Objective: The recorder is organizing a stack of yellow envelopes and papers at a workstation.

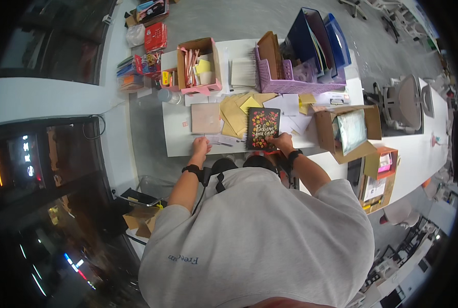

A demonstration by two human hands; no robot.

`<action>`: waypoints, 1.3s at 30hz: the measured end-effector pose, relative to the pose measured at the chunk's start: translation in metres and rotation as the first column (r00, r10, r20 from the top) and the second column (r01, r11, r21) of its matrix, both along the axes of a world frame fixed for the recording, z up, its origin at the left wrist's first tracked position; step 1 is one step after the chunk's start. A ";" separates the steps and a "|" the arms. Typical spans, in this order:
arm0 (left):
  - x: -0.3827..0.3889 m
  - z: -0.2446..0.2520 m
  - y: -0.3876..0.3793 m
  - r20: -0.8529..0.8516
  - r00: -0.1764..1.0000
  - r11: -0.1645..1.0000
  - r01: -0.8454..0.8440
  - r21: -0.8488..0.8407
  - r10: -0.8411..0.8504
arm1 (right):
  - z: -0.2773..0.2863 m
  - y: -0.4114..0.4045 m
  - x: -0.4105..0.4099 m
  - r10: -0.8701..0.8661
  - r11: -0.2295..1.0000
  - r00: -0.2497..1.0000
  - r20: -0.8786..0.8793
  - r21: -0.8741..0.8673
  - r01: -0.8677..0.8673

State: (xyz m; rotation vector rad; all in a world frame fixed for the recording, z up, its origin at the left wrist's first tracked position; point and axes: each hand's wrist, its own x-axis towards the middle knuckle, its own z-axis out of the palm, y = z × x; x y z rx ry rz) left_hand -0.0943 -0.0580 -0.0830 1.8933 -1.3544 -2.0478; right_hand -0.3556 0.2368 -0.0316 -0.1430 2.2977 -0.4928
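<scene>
A black spiral notebook (263, 125) with a floral cover and lettering lies over yellow envelopes (233, 114) and white papers. My right hand (283, 141) grips its lower right corner, with fingers over the cover. At the table's front edge, my left hand (201, 146) is curled next to white paper slips (223, 140); whether it pinches one is unclear. Just beyond that hand sits a pale pink square pad or booklet (205, 118).
Along the table's far side stand a box of pencils (192, 67), a spiral pad (242, 72) and a purple basket (302, 86) holding folders. A cardboard box (327, 129) with a plastic-wrapped item is at right. A clear jar (170, 96) stands at the left edge.
</scene>
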 end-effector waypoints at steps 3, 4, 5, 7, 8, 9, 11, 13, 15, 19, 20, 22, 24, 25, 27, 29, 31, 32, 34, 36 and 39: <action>0.011 -0.028 -0.010 0.075 0.996 0.984 -0.032 -0.175 0.046 | 0.012 -0.007 -0.004 -0.037 0.995 0.989 0.141 -0.092 0.050; 0.017 -0.041 -0.013 0.137 0.988 0.952 -0.022 -0.306 0.068 | 0.016 -0.011 -0.006 -0.025 0.998 0.987 0.158 -0.056 0.034; 0.019 -0.046 -0.014 0.133 0.989 0.953 -0.022 -0.302 0.065 | 0.018 -0.008 -0.006 -0.027 0.999 0.984 0.175 -0.012 0.029; 0.011 -0.046 -0.021 0.259 0.965 0.866 0.090 -0.493 0.047 | 0.034 -0.010 -0.008 -0.017 0.999 0.981 0.195 -0.036 0.024; 0.007 -0.046 -0.023 0.253 0.966 0.866 0.091 -0.492 0.043 | 0.025 -0.008 -0.012 0.003 0.999 0.981 0.196 -0.051 0.007; -0.007 -0.034 -0.019 0.292 0.956 0.816 0.162 -0.556 0.009 | 0.021 -0.001 -0.013 0.003 0.999 0.981 0.194 -0.054 0.007; -0.020 -0.013 -0.019 0.329 0.944 0.755 0.229 -0.614 -0.019 | 0.024 0.003 -0.011 -0.046 0.991 0.956 0.289 -0.105 0.080; -0.032 0.001 -0.022 0.367 0.928 0.806 0.261 -0.532 -0.058 | 0.023 0.009 -0.011 -0.083 0.976 0.922 0.377 -0.155 0.152; -0.040 0.007 -0.025 0.432 0.900 0.808 0.292 -0.511 -0.053 | 0.022 0.013 -0.009 -0.008 0.964 0.929 0.370 -0.242 0.105; -0.043 0.004 -0.038 0.591 0.806 0.830 0.357 -0.429 -0.041 | 0.039 0.014 -0.005 0.020 0.932 0.887 0.461 -0.330 0.151; -0.041 0.003 -0.041 0.587 0.809 0.830 0.357 -0.429 -0.045 | 0.041 0.013 -0.005 0.007 0.932 0.879 0.476 -0.321 0.166; -0.047 0.024 -0.045 0.562 0.818 0.892 0.339 -0.299 -0.123 | 0.060 0.010 -0.002 -0.028 0.898 0.872 0.490 -0.371 0.237; -0.049 0.038 -0.047 0.595 0.796 0.891 0.344 -0.296 -0.110 | 0.070 0.005 0.001 -0.036 0.815 0.840 0.542 -0.471 0.338; -0.049 0.044 -0.048 0.631 0.771 0.893 0.342 -0.293 -0.089 | 0.073 0.003 0.001 -0.041 0.810 0.845 0.533 -0.477 0.341; -0.040 0.055 -0.050 0.530 0.840 0.876 0.339 -0.343 -0.118 | 0.085 -0.006 0.003 -0.106 0.782 0.797 0.595 -0.445 0.436; -0.038 0.061 -0.057 0.422 0.894 0.859 0.328 -0.394 -0.147 | 0.093 -0.016 0.004 -0.107 0.782 0.818 0.565 -0.461 0.420; -0.032 0.051 -0.066 0.348 0.925 0.886 0.285 -0.366 -0.154 | 0.089 -0.026 0.006 -0.116 0.785 0.842 0.526 -0.471 0.402; -0.024 0.043 -0.071 0.302 0.942 0.886 0.260 -0.384 -0.146 | 0.087 -0.031 0.008 -0.107 0.781 0.847 0.521 -0.483 0.396; -0.030 0.056 -0.071 0.361 0.914 0.843 0.335 -0.421 -0.183 | 0.080 -0.035 0.011 -0.149 0.781 0.859 0.490 -0.475 0.406; -0.029 0.060 -0.074 0.433 0.881 0.784 0.403 -0.472 -0.192 | 0.077 -0.041 0.014 -0.143 0.783 0.873 0.466 -0.486 0.388; -0.023 0.043 -0.090 0.222 0.955 0.840 0.282 -0.463 -0.198 | 0.075 -0.052 0.019 -0.136 0.792 0.887 0.441 -0.490 0.365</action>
